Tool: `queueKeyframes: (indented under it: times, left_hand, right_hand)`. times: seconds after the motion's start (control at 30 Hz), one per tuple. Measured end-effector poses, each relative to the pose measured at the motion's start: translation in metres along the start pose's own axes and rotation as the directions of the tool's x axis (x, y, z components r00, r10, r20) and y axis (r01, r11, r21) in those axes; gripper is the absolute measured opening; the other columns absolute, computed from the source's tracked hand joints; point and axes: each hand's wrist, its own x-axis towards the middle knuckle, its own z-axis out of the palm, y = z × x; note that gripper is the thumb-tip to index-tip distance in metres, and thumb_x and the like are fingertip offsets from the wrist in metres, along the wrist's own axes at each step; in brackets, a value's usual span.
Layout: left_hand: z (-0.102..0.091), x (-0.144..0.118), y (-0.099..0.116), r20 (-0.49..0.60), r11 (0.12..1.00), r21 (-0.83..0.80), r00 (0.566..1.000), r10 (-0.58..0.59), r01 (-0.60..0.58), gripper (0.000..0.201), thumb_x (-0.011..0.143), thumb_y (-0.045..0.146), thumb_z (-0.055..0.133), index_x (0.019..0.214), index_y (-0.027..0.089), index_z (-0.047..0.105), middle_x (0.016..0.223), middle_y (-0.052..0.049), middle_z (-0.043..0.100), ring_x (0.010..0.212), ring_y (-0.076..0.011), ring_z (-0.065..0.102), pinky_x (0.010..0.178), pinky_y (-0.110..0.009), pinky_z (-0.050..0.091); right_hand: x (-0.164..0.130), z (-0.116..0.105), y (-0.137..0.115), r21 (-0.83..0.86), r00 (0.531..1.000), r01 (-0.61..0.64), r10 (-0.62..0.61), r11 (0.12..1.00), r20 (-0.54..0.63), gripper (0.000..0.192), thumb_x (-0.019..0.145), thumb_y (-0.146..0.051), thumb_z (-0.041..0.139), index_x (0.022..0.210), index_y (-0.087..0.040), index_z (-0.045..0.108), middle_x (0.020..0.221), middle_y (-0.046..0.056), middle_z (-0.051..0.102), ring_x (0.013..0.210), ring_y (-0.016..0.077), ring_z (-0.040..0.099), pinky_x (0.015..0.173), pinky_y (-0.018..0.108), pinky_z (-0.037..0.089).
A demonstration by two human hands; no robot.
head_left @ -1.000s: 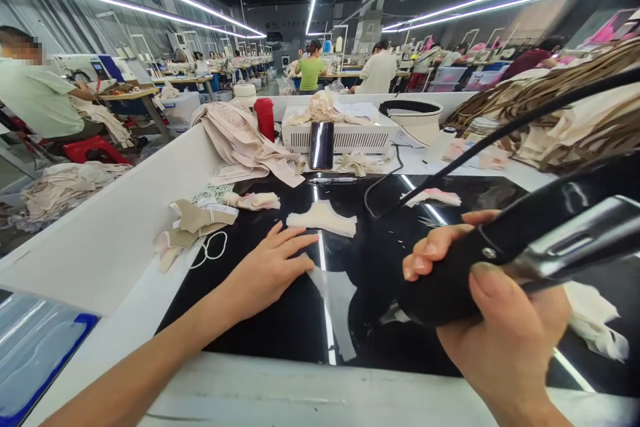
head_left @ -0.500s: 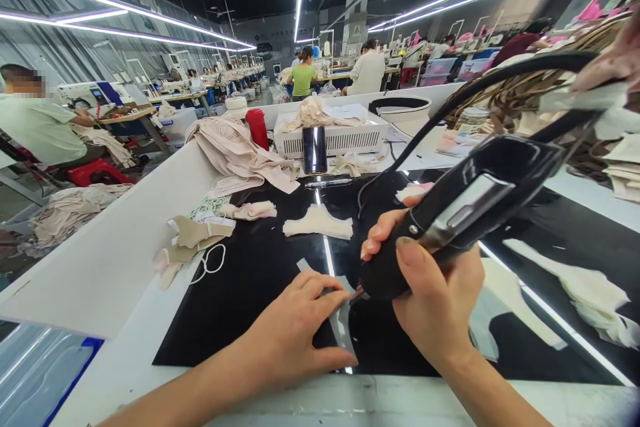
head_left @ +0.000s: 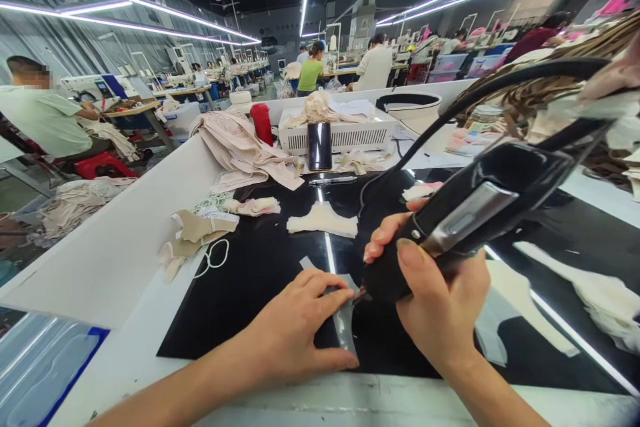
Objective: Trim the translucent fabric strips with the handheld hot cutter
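Note:
My right hand (head_left: pixel 443 300) is wrapped round a black corded handheld cutter (head_left: pixel 465 213) with a silver lever on its side. The cutter slants down to the left, its thin metal tip at the edge of a translucent strip (head_left: pixel 345 323). My left hand (head_left: pixel 295 320) lies over this strip on the glossy black work surface (head_left: pixel 240 293), thumb spread from the fingers, fingertips pressing near the cutter's tip. Part of the strip is hidden under that hand. Just beyond lies a cream shaped fabric piece (head_left: pixel 323 220). Right of my right hand are a cream and translucent piece (head_left: pixel 505 300).
A phone (head_left: pixel 320 147) leans against a white vented box (head_left: pixel 345 137). Fabric pieces (head_left: pixel 245 140), tan scraps (head_left: pixel 200 230) and a white elastic loop (head_left: pixel 217 257) lie left. More cream pieces (head_left: pixel 585 280) lie right. The cutter's cable (head_left: pixel 450 103) arches overhead. People sit at sewing machines beyond.
The view has shifted slightly, so the scene sits a little further right. Both hands keep nearly the same places, with the cutter's tip still by the strip's edge.

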Motion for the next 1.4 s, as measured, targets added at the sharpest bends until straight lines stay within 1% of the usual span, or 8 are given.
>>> queueKeyframes:
  times: [0.23, 0.4, 0.63, 0.8, 1.03, 1.23, 1.33, 1.4]
  left_hand:
    - [0.001, -0.002, -0.001, -0.016, 1.0, -0.008, 1.0, 0.013, -0.013, 0.077, 0.082, 0.045, 0.094, 0.148, 0.018, 0.064, 0.152, -0.013, 0.06, 0.142, -0.0339, 0.053, 0.124, -0.05, 0.046]
    - [0.003, -0.002, -0.003, -0.018, 1.0, -0.009, 0.999, 0.03, -0.03, 0.08, 0.083, 0.046, 0.094, 0.151, 0.017, 0.062, 0.154, -0.015, 0.059, 0.143, -0.0344, 0.053, 0.126, -0.052, 0.043]
    - [0.0, 0.0, -0.003, -0.009, 0.999, -0.012, 0.999, 0.041, -0.041, 0.083, 0.083, 0.043, 0.094, 0.154, 0.019, 0.06, 0.156, -0.013, 0.058, 0.144, -0.0337, 0.051, 0.126, -0.05, 0.042]
    - [-0.003, 0.0, 0.0, 0.01, 1.0, -0.011, 1.0, 0.025, -0.025, 0.08, 0.084, 0.042, 0.094, 0.153, 0.019, 0.06, 0.157, -0.013, 0.057, 0.145, -0.034, 0.05, 0.127, -0.051, 0.041]
    - [-0.001, 0.0, -0.001, -0.015, 0.999, -0.018, 0.999, 0.041, -0.041, 0.074, 0.083, 0.042, 0.094, 0.147, 0.021, 0.064, 0.155, -0.011, 0.058, 0.142, -0.0328, 0.052, 0.124, -0.049, 0.044]
    - [0.002, -0.001, -0.003, -0.029, 0.998, -0.025, 0.998, 0.06, -0.06, 0.077, 0.084, 0.045, 0.094, 0.149, 0.021, 0.061, 0.155, -0.013, 0.059, 0.144, -0.0338, 0.053, 0.125, -0.051, 0.045]
    - [0.003, -0.003, -0.007, -0.059, 0.996, -0.027, 0.995, 0.082, -0.084, 0.068, 0.089, 0.043, 0.09, 0.148, 0.021, 0.062, 0.153, -0.013, 0.062, 0.144, -0.032, 0.055, 0.13, -0.056, 0.037]
    - [0.003, -0.005, -0.01, -0.091, 0.996, -0.005, 0.992, 0.092, -0.093, 0.051, 0.097, 0.038, 0.083, 0.142, 0.022, 0.064, 0.151, -0.012, 0.065, 0.143, -0.03, 0.058, 0.134, -0.062, 0.028]
  right_hand:
    - [-0.012, 0.001, -0.005, 0.073, 0.998, -0.039, 0.036, 0.997, 0.043, 0.039, 0.089, -0.039, 0.089, 0.119, -0.028, 0.065, 0.085, -0.003, 0.072, 0.065, 0.0157, 0.068, 0.057, 0.031, 0.06]
    - [-0.013, 0.0, -0.005, 0.054, 0.999, -0.025, 0.022, 0.998, 0.046, 0.035, 0.093, -0.036, 0.085, 0.12, -0.029, 0.065, 0.086, -0.003, 0.072, 0.066, 0.0158, 0.068, 0.056, 0.03, 0.06]
    - [-0.016, -0.005, -0.016, 0.042, 0.998, -0.065, 0.064, 0.997, 0.03, 0.041, 0.088, -0.044, 0.089, 0.118, -0.029, 0.067, 0.084, -0.002, 0.069, 0.067, 0.0162, 0.064, 0.062, 0.031, 0.06]
    - [-0.022, -0.007, -0.021, 0.059, 0.996, -0.065, 0.061, 0.996, 0.059, 0.04, 0.088, -0.045, 0.089, 0.118, -0.029, 0.067, 0.084, -0.002, 0.07, 0.067, 0.0163, 0.063, 0.062, 0.031, 0.061]
    - [-0.027, -0.005, -0.019, 0.044, 0.995, -0.068, 0.064, 0.997, 0.077, 0.038, 0.091, -0.044, 0.086, 0.12, -0.03, 0.066, 0.085, -0.003, 0.07, 0.069, 0.016, 0.065, 0.066, 0.031, 0.061]
    - [-0.026, -0.009, -0.021, 0.016, 0.995, -0.067, 0.065, 0.998, 0.07, 0.035, 0.092, -0.042, 0.085, 0.119, -0.029, 0.066, 0.084, -0.002, 0.07, 0.068, 0.0166, 0.065, 0.064, 0.032, 0.061]
    - [-0.02, -0.015, -0.024, -0.012, 0.997, -0.042, 0.042, 0.999, 0.064, 0.038, 0.09, -0.042, 0.088, 0.119, -0.029, 0.067, 0.085, -0.002, 0.071, 0.07, 0.0171, 0.065, 0.063, 0.032, 0.061]
    - [-0.015, -0.02, -0.026, -0.036, 0.999, -0.023, 0.025, 0.999, 0.037, 0.038, 0.087, -0.042, 0.09, 0.115, -0.028, 0.069, 0.082, -0.002, 0.071, 0.068, 0.0169, 0.065, 0.06, 0.031, 0.06]
